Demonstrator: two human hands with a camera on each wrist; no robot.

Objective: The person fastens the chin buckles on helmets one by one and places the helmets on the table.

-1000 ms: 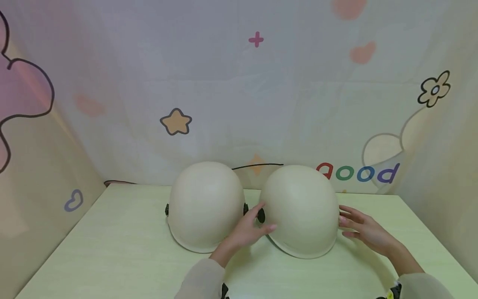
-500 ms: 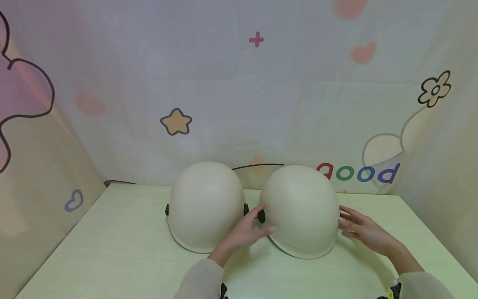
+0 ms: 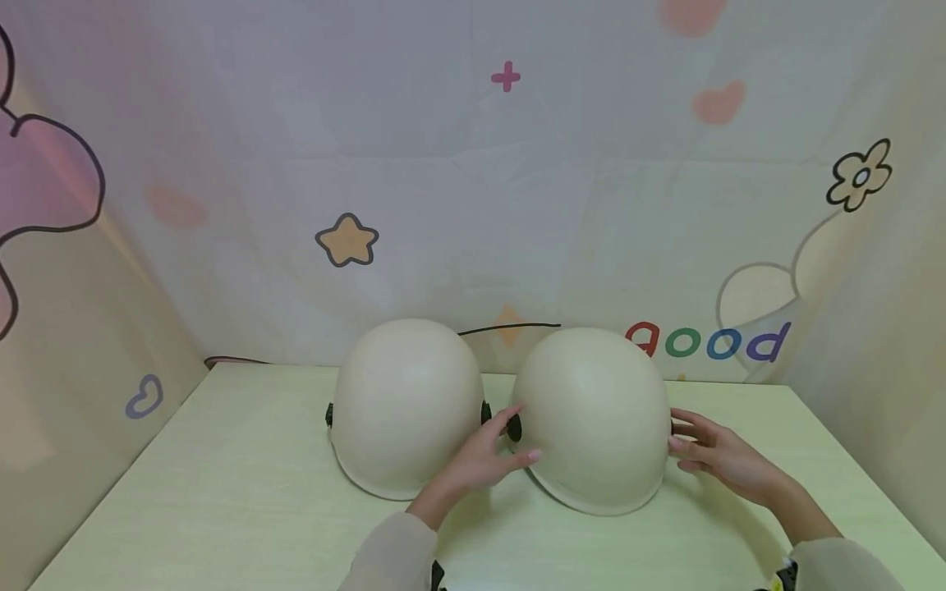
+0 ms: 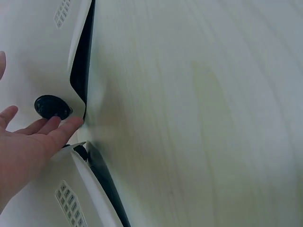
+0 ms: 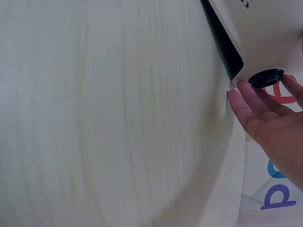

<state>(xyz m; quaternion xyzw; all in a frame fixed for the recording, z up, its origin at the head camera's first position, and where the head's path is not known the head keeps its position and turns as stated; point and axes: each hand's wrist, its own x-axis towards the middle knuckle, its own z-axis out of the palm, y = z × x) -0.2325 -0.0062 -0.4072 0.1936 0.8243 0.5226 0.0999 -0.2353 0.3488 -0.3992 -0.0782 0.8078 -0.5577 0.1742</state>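
Two cream-white helmets stand side by side on the table in the head view, a left helmet [image 3: 410, 410] and a right helmet [image 3: 591, 419], domes up. My left hand [image 3: 480, 455] reaches between them, fingers extended at the right helmet's left side. In the left wrist view its fingertips touch around the black round knob [image 4: 52, 107]. On the opposite side, my right hand [image 3: 724, 460] has its fingers lightly bent against the right helmet. The right wrist view has those fingertips at another black knob [image 5: 266, 77] and the lower rim.
The pale wood-grain table [image 3: 244, 460] meets a printed cloth backdrop [image 3: 458, 205] behind the helmets, with more cloth on both sides. A dark cord [image 3: 510, 327] runs along the backdrop behind the helmets. The left helmet stands close to my left hand.
The right helmet's front rim has come very slightly toward me, and both hands have shifted slightly with it. The left helmet stays where it was.
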